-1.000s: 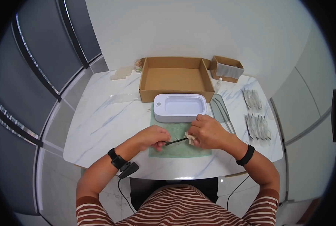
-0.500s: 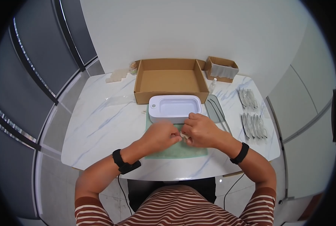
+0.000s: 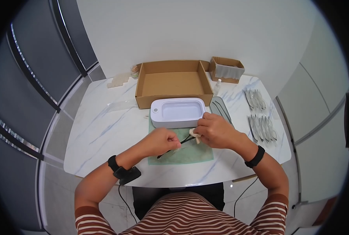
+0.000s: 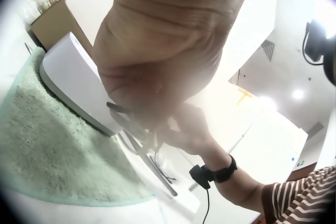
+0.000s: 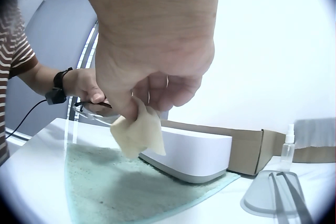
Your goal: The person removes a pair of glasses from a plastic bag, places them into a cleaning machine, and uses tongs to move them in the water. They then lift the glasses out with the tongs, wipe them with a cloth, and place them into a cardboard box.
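Observation:
My left hand [image 3: 159, 141] holds a pair of eyeglasses, whose black temple [image 3: 165, 154] sticks out below the fingers. A cream cloth [image 5: 139, 134] is pinched between the thumb and fingers of my right hand [image 3: 216, 131], up against the other end of the glasses. Part of the frame is hidden behind the hands and cloth. Both hands are over a green towel [image 3: 182, 156]. Just beyond them a pale lavender cleaner tub [image 3: 178, 124] stands on the towel's far part, its basin facing up.
Behind the tub lies a shallow cardboard box [image 3: 170, 101]. To the right are a grey lid-like plate [image 5: 252, 198] with tweezers [image 5: 281, 192], a spray bottle [image 3: 217, 87], a small carton [image 3: 226, 79] and two rows of eyeglasses [image 3: 262, 129]. A jar [image 3: 134, 72] stands back left.
My left hand went in against the right hand, then drew back left, and the black temple shows between and below the hands again. The right hand keeps its hold on the cloth.

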The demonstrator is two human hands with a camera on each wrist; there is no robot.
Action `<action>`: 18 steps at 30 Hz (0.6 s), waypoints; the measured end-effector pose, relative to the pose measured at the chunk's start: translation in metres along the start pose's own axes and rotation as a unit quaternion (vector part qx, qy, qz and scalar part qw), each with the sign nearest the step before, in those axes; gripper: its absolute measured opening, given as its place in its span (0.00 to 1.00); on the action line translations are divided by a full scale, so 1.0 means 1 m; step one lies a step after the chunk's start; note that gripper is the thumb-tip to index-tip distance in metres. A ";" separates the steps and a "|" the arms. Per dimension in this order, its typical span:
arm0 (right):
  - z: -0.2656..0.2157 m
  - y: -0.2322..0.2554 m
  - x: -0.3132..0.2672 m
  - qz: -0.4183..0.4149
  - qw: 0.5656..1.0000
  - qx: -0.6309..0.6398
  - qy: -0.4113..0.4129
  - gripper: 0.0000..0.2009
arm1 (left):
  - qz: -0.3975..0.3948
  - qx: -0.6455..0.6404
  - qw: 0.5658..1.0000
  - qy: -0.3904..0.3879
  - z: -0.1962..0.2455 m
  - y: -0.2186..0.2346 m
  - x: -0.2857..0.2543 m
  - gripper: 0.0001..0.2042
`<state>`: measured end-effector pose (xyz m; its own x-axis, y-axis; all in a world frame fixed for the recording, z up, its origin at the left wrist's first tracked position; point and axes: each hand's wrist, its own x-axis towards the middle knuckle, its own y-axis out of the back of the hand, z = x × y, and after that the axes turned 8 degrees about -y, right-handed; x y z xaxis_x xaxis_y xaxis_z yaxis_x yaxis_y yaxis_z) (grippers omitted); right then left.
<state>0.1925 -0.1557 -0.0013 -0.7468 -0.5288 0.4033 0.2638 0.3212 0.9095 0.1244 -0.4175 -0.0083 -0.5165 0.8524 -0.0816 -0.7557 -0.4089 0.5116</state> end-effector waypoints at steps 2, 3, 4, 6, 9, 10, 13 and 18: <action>0.004 0.005 -0.004 -0.006 1.000 -0.016 -0.002 0.07 | 0.004 -0.022 0.999 0.024 0.001 0.000 -0.003 0.10; 0.004 0.007 -0.007 0.016 0.998 -0.014 -0.057 0.09 | 0.024 -0.063 0.997 0.044 0.000 -0.002 -0.006 0.11; 0.003 0.008 -0.007 0.036 0.993 -0.011 -0.112 0.11 | 0.044 -0.105 0.991 0.063 -0.002 -0.003 -0.008 0.12; -0.003 0.008 -0.006 0.071 0.988 0.013 -0.136 0.12 | 0.067 -0.150 0.984 0.074 -0.005 -0.007 -0.011 0.12; -0.019 0.006 -0.001 0.129 0.980 0.053 -0.144 0.15 | 0.109 -0.213 0.966 0.102 0.001 -0.013 -0.015 0.11; -0.027 0.004 0.001 0.153 0.978 0.066 -0.127 0.16 | 0.128 -0.230 0.957 0.118 0.003 -0.015 -0.015 0.10; -0.057 -0.004 0.007 0.154 0.979 0.101 -0.093 0.17 | 0.149 -0.268 0.942 0.136 0.001 -0.022 -0.015 0.10; -0.083 -0.024 0.005 0.100 0.988 0.102 -0.061 0.18 | 0.182 -0.373 0.901 0.125 -0.007 -0.026 -0.017 0.09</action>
<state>0.2326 -0.2311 -0.0123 -0.7628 -0.3444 0.5473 0.2951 0.5677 0.7685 0.1503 -0.4234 -0.0262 -0.7885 0.5564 -0.2622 -0.5307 -0.8309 -0.1671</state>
